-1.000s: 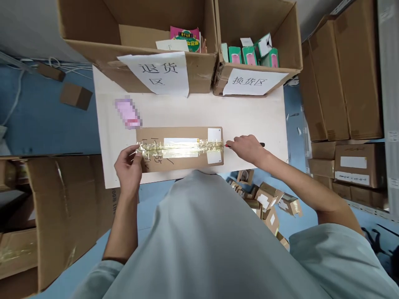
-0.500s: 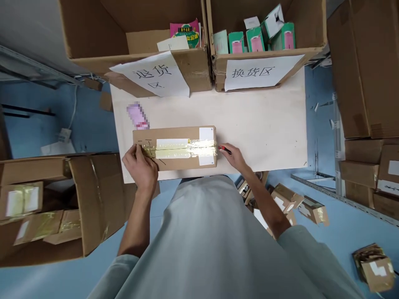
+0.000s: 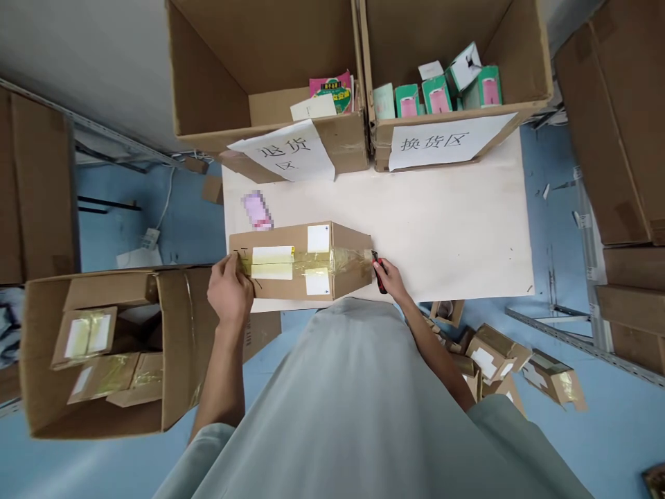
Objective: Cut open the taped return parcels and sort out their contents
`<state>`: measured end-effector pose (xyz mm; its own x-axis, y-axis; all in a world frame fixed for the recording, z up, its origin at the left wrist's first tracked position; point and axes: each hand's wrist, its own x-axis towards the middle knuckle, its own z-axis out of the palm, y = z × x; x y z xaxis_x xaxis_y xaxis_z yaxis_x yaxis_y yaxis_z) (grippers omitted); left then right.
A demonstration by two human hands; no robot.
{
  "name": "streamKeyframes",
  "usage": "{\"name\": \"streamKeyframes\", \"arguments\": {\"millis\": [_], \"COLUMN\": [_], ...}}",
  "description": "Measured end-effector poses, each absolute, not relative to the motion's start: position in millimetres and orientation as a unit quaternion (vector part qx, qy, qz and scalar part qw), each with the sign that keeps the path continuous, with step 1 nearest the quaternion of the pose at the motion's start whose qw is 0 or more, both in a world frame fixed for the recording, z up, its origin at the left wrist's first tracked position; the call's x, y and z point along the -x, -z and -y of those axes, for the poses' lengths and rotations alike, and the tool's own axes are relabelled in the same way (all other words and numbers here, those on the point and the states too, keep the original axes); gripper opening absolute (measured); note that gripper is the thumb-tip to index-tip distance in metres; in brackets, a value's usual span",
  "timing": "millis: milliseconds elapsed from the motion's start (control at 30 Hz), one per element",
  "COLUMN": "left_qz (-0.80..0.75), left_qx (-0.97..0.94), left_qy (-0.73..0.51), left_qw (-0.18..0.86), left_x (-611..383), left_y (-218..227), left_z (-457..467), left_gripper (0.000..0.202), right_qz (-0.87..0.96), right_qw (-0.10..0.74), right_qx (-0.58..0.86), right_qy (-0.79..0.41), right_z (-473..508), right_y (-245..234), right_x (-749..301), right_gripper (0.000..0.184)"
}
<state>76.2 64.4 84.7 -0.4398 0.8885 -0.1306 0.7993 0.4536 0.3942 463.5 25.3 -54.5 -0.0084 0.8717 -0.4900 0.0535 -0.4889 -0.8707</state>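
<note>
A long brown cardboard parcel, sealed with clear yellowish tape and bearing white labels, lies on the pale table close to its near edge. My left hand grips the parcel's left end with curled fingers. My right hand is closed on a small red and black cutter whose tip sits at the taped right end of the parcel. That right end is tilted up, so its taped face shows.
Two large open cartons with paper signs stand at the table's far edge, the left carton holding a pink packet, the right carton several green boxes. An open carton of taped parcels is on my left. Small boxes litter the blue floor.
The parcel has turned so its right end face now shows. My right hand has drawn back toward me and now holds the cutter at that end. My left hand stays on the left end.
</note>
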Motion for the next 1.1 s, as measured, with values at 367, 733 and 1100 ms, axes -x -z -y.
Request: {"name": "streamKeyframes", "arguments": {"millis": [367,733,1100], "left_qz": [-0.772,-0.633,-0.491], "left_qx": [-0.557,-0.563,-0.6], "left_qy": [-0.159,-0.214,-0.352], "left_qw": [0.26,0.486,0.524], "left_x": [-84,-139,-97], "left_y": [-62,-37,-112], "left_z": [-56,-69,-128], "left_gripper": [0.061,0.045,0.046], "right_qz": [0.41,0.568,0.585], "right_qw": [0.356,0.218,0.119], "right_qx": [0.701,0.775,0.774], "right_qy": [-0.463,-0.17,-0.213], "right_z": [-34,-48,-21], "right_y": [-53,-161,-205], "right_x": [-498,-462,-365], "right_gripper": [0.057,0.048,0.052]}}
